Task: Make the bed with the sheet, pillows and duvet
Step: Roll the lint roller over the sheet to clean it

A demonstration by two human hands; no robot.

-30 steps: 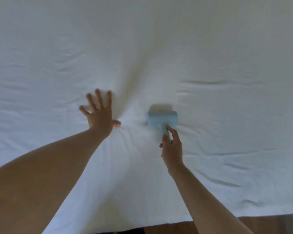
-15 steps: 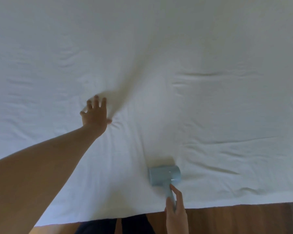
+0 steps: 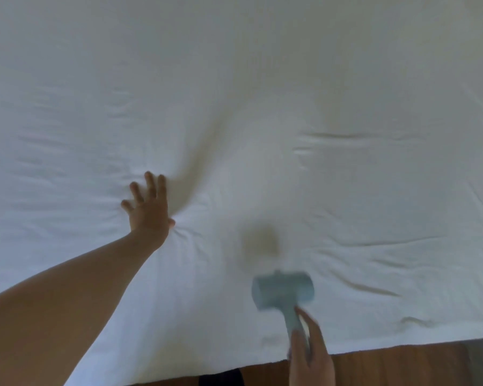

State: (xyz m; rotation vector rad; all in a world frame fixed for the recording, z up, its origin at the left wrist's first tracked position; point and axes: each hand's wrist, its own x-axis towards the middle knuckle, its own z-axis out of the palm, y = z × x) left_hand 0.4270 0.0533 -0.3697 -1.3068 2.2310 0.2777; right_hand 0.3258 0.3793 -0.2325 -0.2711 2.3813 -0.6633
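Observation:
A white sheet [image 3: 318, 93] covers the whole bed, with creases running toward the middle. My left hand [image 3: 148, 207] lies flat on the sheet with fingers spread, pressing it down; a fold fans out from beside it. My right hand [image 3: 310, 355] grips the handle of a light-blue lint roller [image 3: 282, 291], blurred by motion, whose head is near the sheet close to the bed's near edge. Its shadow falls just beyond it. No pillows or duvet are in view.
The near edge of the bed [image 3: 402, 341] runs along the bottom right, with a wooden floor [image 3: 388, 366] below it. Something dark [image 3: 221, 378], partly cut off, shows at the bottom middle.
The roller was pulled from the middle of the sheet down toward the near edge, and is now slightly farther up again. My left hand has stayed pressed on the sheet.

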